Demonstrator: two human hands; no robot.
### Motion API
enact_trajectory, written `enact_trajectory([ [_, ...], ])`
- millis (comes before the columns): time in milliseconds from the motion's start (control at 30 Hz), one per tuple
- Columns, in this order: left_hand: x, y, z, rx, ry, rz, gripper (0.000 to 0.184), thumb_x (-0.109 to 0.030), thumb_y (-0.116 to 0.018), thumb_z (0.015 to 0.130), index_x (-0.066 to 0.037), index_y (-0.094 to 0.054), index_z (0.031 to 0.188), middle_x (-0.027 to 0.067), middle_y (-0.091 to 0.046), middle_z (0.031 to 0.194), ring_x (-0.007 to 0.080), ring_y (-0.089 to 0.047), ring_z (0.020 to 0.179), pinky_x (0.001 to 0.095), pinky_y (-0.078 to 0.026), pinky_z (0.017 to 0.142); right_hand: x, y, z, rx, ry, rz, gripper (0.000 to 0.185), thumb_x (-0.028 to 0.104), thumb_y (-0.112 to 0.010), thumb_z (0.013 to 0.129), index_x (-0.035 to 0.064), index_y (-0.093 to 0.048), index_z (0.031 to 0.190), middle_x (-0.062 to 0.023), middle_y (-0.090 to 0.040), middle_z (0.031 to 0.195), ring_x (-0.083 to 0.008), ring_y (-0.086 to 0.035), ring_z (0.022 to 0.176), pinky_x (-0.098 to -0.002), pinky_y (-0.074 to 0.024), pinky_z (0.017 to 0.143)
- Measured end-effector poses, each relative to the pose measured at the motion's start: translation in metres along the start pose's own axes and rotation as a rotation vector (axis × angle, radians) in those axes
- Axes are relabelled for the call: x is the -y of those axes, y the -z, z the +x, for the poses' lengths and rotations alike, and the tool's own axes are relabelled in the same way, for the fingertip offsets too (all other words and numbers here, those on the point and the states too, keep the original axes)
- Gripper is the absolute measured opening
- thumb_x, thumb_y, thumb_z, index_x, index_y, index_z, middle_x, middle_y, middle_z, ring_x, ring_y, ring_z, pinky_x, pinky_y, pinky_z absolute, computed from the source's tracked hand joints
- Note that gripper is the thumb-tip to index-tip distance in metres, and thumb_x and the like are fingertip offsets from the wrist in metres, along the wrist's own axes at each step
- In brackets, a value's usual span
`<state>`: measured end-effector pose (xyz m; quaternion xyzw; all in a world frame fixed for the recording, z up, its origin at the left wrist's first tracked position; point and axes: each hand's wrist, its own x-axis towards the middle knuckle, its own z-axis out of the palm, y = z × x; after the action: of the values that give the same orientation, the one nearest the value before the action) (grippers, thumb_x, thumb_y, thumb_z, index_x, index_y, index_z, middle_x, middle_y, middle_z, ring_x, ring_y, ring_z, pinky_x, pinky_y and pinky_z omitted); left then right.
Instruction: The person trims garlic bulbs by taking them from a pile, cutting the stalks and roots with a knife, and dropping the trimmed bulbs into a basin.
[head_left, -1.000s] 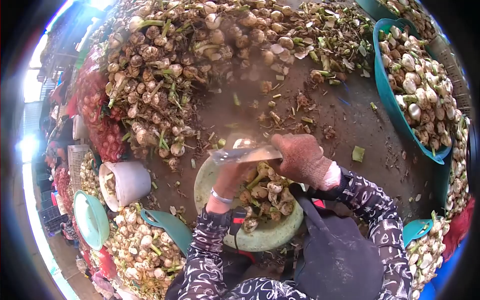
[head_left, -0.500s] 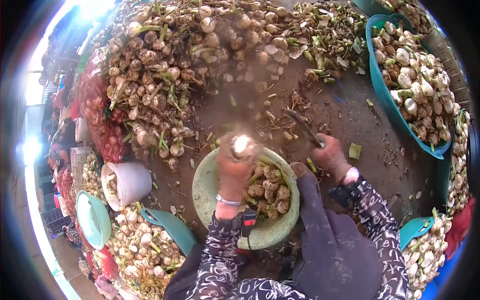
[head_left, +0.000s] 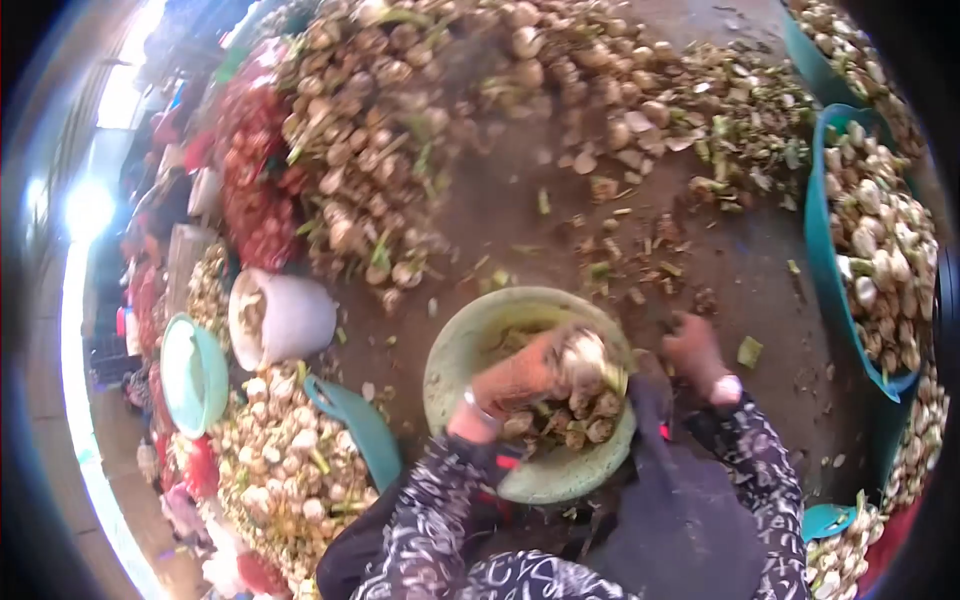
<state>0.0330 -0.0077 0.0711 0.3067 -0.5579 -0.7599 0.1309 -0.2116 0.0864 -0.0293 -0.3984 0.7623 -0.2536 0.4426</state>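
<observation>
My left hand (head_left: 525, 376) reaches over the pale green basin (head_left: 468, 330), its fingers closed round a whitish garlic bulb (head_left: 585, 350) with a green stem. Below it, more soiled bulbs (head_left: 575, 425) lie in the basin. My right hand (head_left: 693, 348) is just right of the basin, above the dirty brown surface, with its fingers curled. Motion blur hides what it holds; no knife blade can be made out there.
A large heap of untrimmed bulbs (head_left: 350, 150) spreads across the back left, with stem scraps (head_left: 755, 125) to its right. Filled teal tubs (head_left: 818, 240) stand at the right. A white bucket (head_left: 310, 318), a mint basin (head_left: 208, 375) and a bulb pile (head_left: 280, 450) are at the left.
The view has shifted, moving the scene rightward. My left hand has moved rightward over the basin with a bulb. The knife seen earlier in my right hand is no longer distinguishable.
</observation>
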Motion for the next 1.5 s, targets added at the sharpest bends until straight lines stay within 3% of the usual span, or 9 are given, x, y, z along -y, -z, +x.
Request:
enact_trajectory([
  [400, 0.141, 0.296, 0.013, -1.119, 0.49, 1.448, 0.06, -0.036, -0.064, 0.077, -0.003, -0.05, 0.125, 0.0241, -0.058, 0.113, 0.0374, -0.057, 0.105, 0.0442, -0.046, 0.087, 0.016, -0.014, 0.016, 0.093, -0.042, -0.315, 0.033, 0.021, -0.059, 0.074, 0.0054, -0.066, 0.102, -0.021, -0.065, 0.095, -0.0379, -0.061, 0.092, -0.0423, -0.0487, 0.082],
  [600, 0.123, 0.227, 0.021, -0.55, 0.183, 0.259, 0.031, -0.024, -0.055, 0.085, 0.004, -0.061, 0.096, 0.0148, -0.064, 0.087, 0.0265, -0.06, 0.075, 0.0395, -0.048, 0.071, 0.047, -0.012, 0.018, -0.027, 0.214, -0.104, 0.034, 0.023, -0.058, 0.076, 0.0057, -0.064, 0.104, -0.0212, -0.065, 0.093, -0.038, -0.062, 0.087, -0.0411, -0.0496, 0.078],
  [900, -0.01, 0.037, 0.043, -0.062, -0.303, 1.251, 0.027, -0.023, -0.056, 0.081, -0.009, -0.061, 0.103, 0.0176, -0.063, 0.093, 0.0344, -0.061, 0.087, 0.0431, -0.048, 0.077, 0.144, 0.002, 0.0, -0.003, 0.624, -0.148, 0.034, 0.035, -0.062, 0.079, 0.01, -0.064, 0.102, -0.0187, -0.065, 0.08, -0.0352, -0.064, 0.076, -0.0437, -0.0503, 0.07],
  [933, -0.035, 0.011, 0.043, -0.251, 0.239, 1.308, 0.023, -0.019, -0.058, 0.081, -0.007, -0.06, 0.101, 0.017, -0.063, 0.096, 0.0329, -0.061, 0.087, 0.0419, -0.048, 0.076, 0.125, 0.001, 0.008, -0.013, 0.636, -0.148, 0.034, 0.035, -0.062, 0.079, 0.01, -0.064, 0.102, -0.0187, -0.065, 0.08, -0.0352, -0.064, 0.076, -0.0437, -0.0503, 0.07],
  [1067, -0.019, 0.002, 0.039, -0.385, -0.082, 1.142, 0.03, -0.024, -0.063, 0.082, -0.004, -0.056, 0.104, 0.0182, -0.06, 0.103, 0.0305, -0.058, 0.094, 0.0388, -0.047, 0.08, 0.014, 0.005, 0.025, 0.018, 0.037, -0.407, 0.044, 0.044, -0.058, 0.08, 0.006, -0.066, 0.1, -0.0206, -0.065, 0.089, -0.0341, -0.064, 0.083, -0.0399, -0.05, 0.071],
  [1200, 0.02, -0.036, 0.055, -0.272, -0.274, 0.023, 0.049, -0.024, -0.07, 0.08, -0.003, -0.049, 0.119, 0.0119, -0.053, 0.118, 0.0215, -0.052, 0.109, 0.0332, -0.043, 0.092, 0.0, -0.005, 0.025, 0.322, -0.25, 0.97, 0.042, 0.04, -0.063, 0.082, 0.005, -0.062, 0.106, -0.0062, -0.065, 0.085, -0.0168, -0.059, 0.077, -0.0325, -0.0486, 0.069],
  [1300, 0.015, -0.044, 0.056, -0.14, -0.104, 0.003, 0.063, -0.025, -0.074, 0.078, -0.003, -0.043, 0.129, 0.0098, -0.049, 0.125, 0.0187, -0.049, 0.113, 0.0319, -0.041, 0.096, 0.034, 0.003, 0.009, 0.038, 0.463, 0.372, 0.038, 0.034, -0.065, 0.083, 0.0014, -0.062, 0.102, -0.0071, -0.065, 0.082, -0.015, -0.059, 0.073, -0.0317, -0.0479, 0.067],
  [1400, 0.023, -0.039, 0.054, -0.166, 0.067, -0.001, 0.068, -0.029, -0.074, 0.078, -0.002, -0.041, 0.131, 0.0125, -0.051, 0.124, 0.0217, -0.051, 0.111, 0.0326, -0.043, 0.094, 0.042, -0.013, 0.022, -0.053, -0.136, 0.827, 0.039, 0.035, -0.066, 0.081, 0.0034, -0.061, 0.105, -0.0111, -0.066, 0.08, -0.0213, -0.063, 0.075, -0.0336, -0.0485, 0.068],
  [1500, 0.019, -0.025, 0.06, -0.154, 0.288, 0.283, 0.071, -0.029, -0.073, 0.079, -0.001, -0.037, 0.133, 0.0133, -0.052, 0.123, 0.0222, -0.053, 0.109, 0.0317, -0.043, 0.092, 0.066, 0.002, 0.015, -0.267, 0.046, 0.239, 0.034, 0.033, -0.066, 0.078, 0.0072, -0.059, 0.1, -0.0145, -0.064, 0.081, -0.0304, -0.062, 0.076, -0.0373, -0.0488, 0.069],
])
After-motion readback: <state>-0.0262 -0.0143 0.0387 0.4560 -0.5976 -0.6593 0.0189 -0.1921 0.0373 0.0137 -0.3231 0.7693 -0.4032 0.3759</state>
